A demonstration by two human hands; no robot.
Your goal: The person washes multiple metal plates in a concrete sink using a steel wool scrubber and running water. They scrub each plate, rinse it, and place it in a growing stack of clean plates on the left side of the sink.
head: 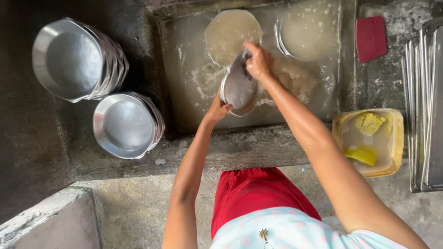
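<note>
My left hand [217,110] grips the lower rim of a round metal plate [237,87], held tilted over a concrete sink [184,69] of murky water. At the plate's upper edge, my right hand [257,62] presses a dark scrubber [246,57] against it. Two more round plates lie sunk in the water behind, one [230,32] just past my hands and one [307,30] to the right.
Two stacks of metal plates stand on the left ledge, a far one [76,57] and a near one [127,124]. A yellow tub [394,138] with sponges sits at right, a red scraper [371,39] beyond it, metal trays [427,106] at the right edge. A concrete block [46,221] is at lower left.
</note>
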